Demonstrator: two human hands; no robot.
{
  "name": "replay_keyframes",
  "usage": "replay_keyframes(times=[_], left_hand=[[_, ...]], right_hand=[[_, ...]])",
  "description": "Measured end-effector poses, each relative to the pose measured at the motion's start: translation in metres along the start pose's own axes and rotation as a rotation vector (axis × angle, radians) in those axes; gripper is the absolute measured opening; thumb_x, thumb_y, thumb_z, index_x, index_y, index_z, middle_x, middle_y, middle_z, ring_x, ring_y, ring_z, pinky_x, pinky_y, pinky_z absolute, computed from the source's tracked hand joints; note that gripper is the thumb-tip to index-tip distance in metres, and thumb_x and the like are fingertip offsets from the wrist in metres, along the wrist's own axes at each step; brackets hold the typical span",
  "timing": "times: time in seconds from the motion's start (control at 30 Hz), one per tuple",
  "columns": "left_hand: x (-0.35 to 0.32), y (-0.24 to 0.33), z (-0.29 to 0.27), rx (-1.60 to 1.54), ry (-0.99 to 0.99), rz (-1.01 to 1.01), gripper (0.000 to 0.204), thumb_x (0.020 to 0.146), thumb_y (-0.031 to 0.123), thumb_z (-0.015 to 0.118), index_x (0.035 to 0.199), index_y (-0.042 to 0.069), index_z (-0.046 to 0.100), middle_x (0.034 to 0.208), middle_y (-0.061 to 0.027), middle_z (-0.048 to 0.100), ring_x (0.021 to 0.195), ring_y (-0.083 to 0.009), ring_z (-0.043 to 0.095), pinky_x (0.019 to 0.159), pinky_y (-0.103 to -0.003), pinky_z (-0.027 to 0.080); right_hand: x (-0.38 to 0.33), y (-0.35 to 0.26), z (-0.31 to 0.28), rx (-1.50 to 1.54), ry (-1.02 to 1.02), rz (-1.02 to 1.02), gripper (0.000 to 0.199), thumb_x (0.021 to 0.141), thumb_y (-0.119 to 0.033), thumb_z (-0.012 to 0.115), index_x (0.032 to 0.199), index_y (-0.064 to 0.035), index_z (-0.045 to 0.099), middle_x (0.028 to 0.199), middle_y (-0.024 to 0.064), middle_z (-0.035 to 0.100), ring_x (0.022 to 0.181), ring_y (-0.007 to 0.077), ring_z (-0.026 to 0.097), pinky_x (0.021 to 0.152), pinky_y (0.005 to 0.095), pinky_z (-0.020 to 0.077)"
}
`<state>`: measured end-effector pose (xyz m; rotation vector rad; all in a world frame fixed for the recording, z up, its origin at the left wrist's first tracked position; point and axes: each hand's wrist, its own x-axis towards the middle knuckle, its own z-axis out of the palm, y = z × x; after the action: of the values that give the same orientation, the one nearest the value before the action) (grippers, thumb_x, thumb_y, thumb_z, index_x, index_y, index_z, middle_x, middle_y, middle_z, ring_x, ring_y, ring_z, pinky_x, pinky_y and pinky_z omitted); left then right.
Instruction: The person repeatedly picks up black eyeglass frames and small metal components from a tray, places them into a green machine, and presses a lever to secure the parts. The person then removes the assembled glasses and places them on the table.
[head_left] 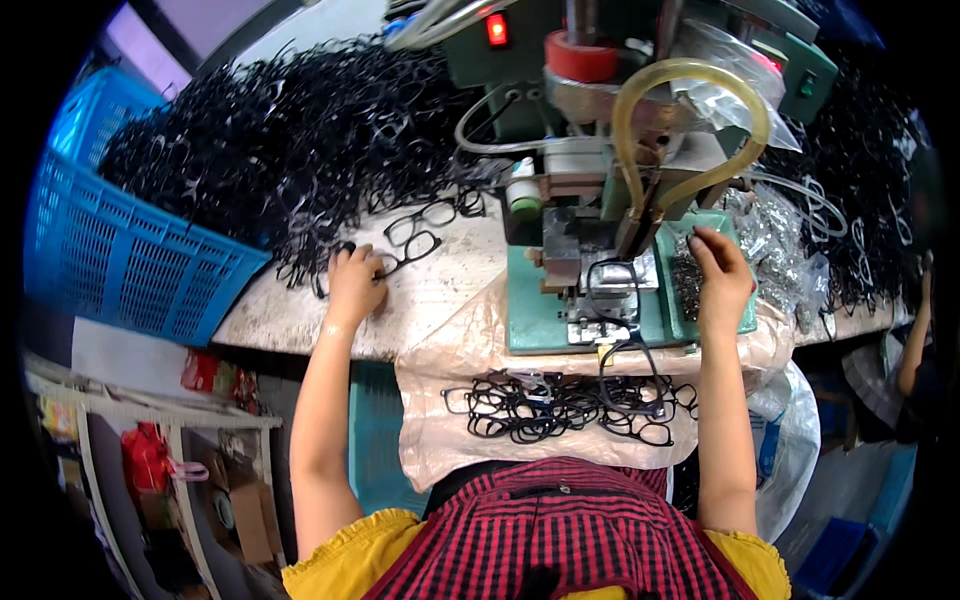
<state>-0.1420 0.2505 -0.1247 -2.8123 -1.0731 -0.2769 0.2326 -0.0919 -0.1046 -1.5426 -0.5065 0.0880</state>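
the left grip (356, 287) is down on the counter (450, 295), at the edge of a big pile of black glasses frames (290, 150). its fingers are bent by some frames, but i cannot tell if they are clamped on one. the right grip (724, 275) is over a green tray (741, 322) of small dark bits (687, 285) — thumb and finger close together, and i cannot tell if a bit is between them. one black frame (633, 337) is on the green machine (530, 325), between the two grips, with one end hanging over the front. more frames (525, 412) lie heaped on brown paper (428, 410) below.
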Motion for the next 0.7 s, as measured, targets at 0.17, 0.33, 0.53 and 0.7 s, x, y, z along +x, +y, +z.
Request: replay_keyframes(times=[0.17, 0.33, 0.53, 0.7], left_hand=[[-0.015, 0.011, -0.071, -0.792, 0.181, -0.387, 0.019, 0.089, 0.011, 0.069, 0.105, 0.0, 0.072, 0.107, -0.0079, 0.072, 0.09, -0.0131, 0.063, 0.079, -0.025, 0.048], [-0.056, -0.056, -0.029, -0.108, 0.507, -0.39, 0.017, 0.094, 0.013, 0.063, 0.097, -0.003, 0.065, 0.114, -0.0209, 0.067, 0.1, -0.0361, 0.064, 0.087, -0.038, 0.05], [-0.002, 0.029, 0.025, -0.268, 0.235, -0.326, 0.015, 0.09, 0.014, 0.063, 0.09, -0.002, 0.063, 0.116, -0.0206, 0.065, 0.101, -0.0391, 0.06, 0.087, -0.044, 0.049], [0.018, 0.085, 0.02, -0.548, 0.585, -0.11, 0.021, 0.089, 0.015, 0.07, 0.088, -0.005, 0.067, 0.107, -0.0157, 0.069, 0.087, -0.0289, 0.064, 0.079, -0.035, 0.049]], right_hand=[[-0.056, 0.001, -0.096, -0.392, 0.191, -0.17, 0.015, 0.085, 0.0, 0.069, 0.1, 0.0032, 0.07, 0.096, 0.0085, 0.07, 0.092, 0.016, 0.065, 0.087, 0.028, 0.0489], [-0.085, 0.007, -0.14, -0.363, 0.237, -0.058, 0.012, 0.084, 0.001, 0.069, 0.096, 0.0023, 0.07, 0.094, 0.007, 0.069, 0.09, 0.0154, 0.064, 0.084, 0.0272, 0.048], [-0.047, -0.087, -0.031, -0.226, -0.251, -0.332, 0.013, 0.076, -0.002, 0.07, 0.089, -0.0016, 0.072, 0.09, 0.0104, 0.071, 0.086, 0.0236, 0.067, 0.082, 0.0332, 0.0502], [-0.024, -0.076, 0.039, 0.089, -0.237, -0.184, 0.028, 0.077, -0.005, 0.072, 0.104, 0.0021, 0.066, 0.089, 0.0089, 0.069, 0.085, 0.0161, 0.065, 0.082, 0.0301, 0.0502]])
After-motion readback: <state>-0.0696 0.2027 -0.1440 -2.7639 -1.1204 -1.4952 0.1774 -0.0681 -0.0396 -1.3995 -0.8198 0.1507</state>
